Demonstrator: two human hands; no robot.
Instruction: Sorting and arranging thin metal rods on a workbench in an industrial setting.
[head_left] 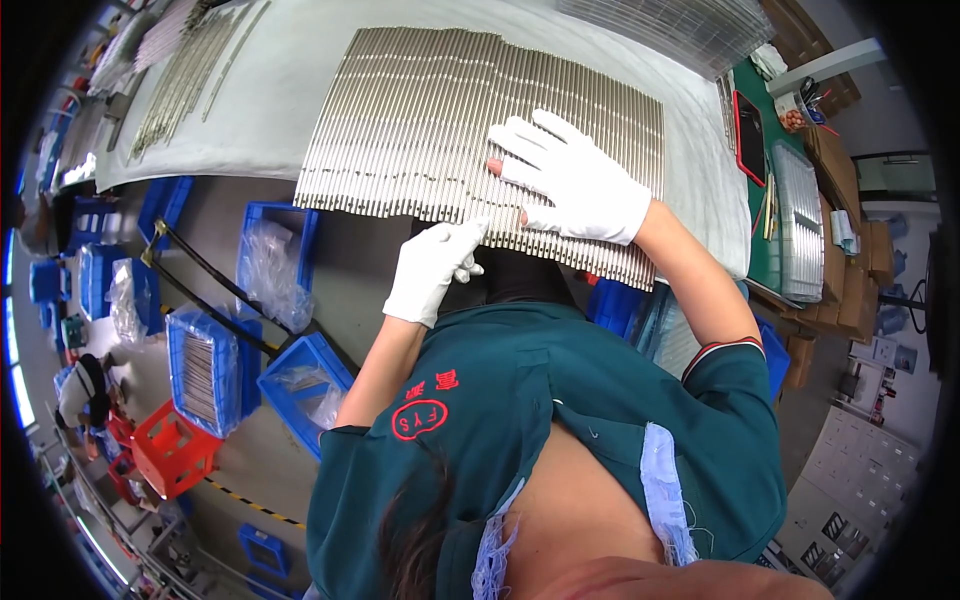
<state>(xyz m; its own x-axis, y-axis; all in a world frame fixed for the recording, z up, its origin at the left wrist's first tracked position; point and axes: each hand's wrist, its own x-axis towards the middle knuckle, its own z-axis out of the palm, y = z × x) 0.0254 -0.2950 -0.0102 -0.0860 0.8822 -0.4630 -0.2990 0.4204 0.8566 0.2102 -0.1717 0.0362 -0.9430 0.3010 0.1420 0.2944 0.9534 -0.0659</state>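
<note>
Many slim silvery metal rods [400, 120] lie side by side in a wide sheet on the white-covered table [280, 80], their near ends jutting past its front edge. Along that near edge the row steps, the right part reaching closer to me. My left hand [432, 270], in a white glove, is closed, thumb and forefinger pinched on the near end of a rod around the step. My right hand [580, 185] rests flat on the right part of the sheet, fingers spread. Its glove leaves the thumb tip and another fingertip bare.
Loose rods [190, 80] lie at the table's far left. Stacked clear trays [680, 30] stand at the back right. A red-edged phone [748, 138] and a pen cup [795, 110] are on the right. Blue crates [310, 375] and a red crate [172, 448] occupy the floor at left.
</note>
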